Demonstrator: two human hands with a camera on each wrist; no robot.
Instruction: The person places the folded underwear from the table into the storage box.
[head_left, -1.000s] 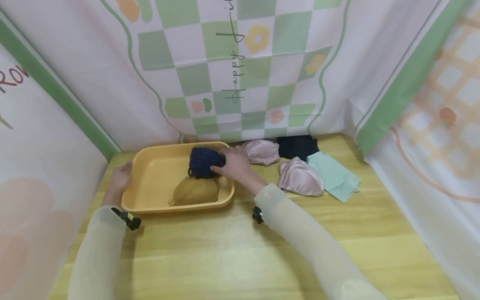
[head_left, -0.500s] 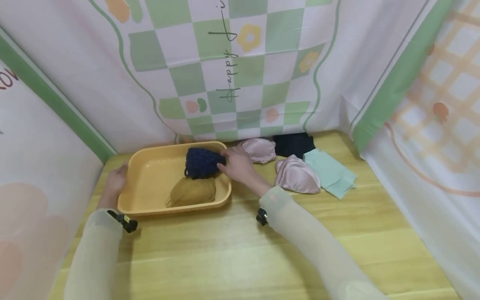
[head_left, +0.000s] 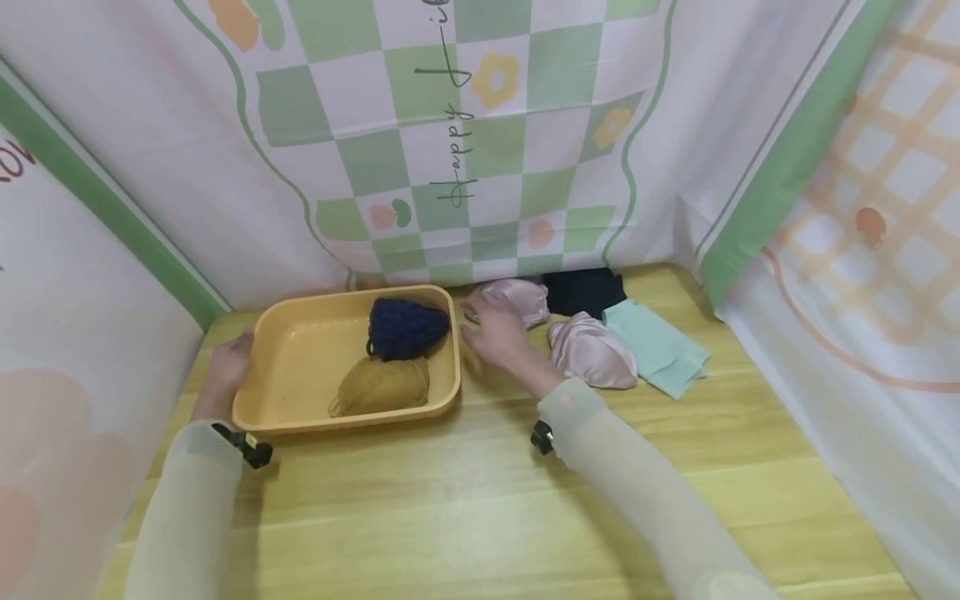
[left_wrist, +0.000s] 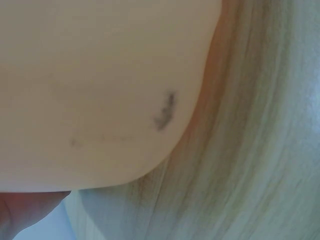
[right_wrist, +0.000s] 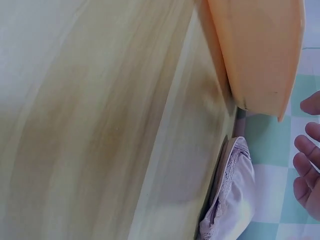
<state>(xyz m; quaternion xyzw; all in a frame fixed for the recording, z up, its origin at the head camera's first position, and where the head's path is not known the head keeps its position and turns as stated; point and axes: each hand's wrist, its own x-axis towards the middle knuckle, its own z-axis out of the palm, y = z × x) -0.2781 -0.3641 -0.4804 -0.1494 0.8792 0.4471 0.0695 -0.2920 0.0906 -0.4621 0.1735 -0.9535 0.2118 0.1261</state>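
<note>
My left hand (head_left: 227, 367) rests against the outside of the left end of a yellow plastic tray (head_left: 288, 417); its thumb (left_wrist: 30, 210) shows beside the tray wall in the left wrist view. Inside the tray, a folded navy textured garment (head_left: 405, 327) lies at the back right, and a folded mustard garment (head_left: 386, 385) lies in front of it. My right hand (head_left: 498, 329) hovers just right of the tray with loosely bent fingers and nothing in them. It partly covers a folded pink satin garment (head_left: 528, 300), whose lace edge shows in the right wrist view.
Right of my right hand lie a second pink satin garment (head_left: 592, 350), a folded black cloth (head_left: 583, 290) and a mint green folded cloth (head_left: 656, 348). They sit on a wooden table (head_left: 420, 517). Printed curtains (head_left: 510, 142) hang along the back and both sides.
My right hand has let go of the navy garment and moved right, out of the tray toward the back pink garment. My left hand stays at the tray.
</note>
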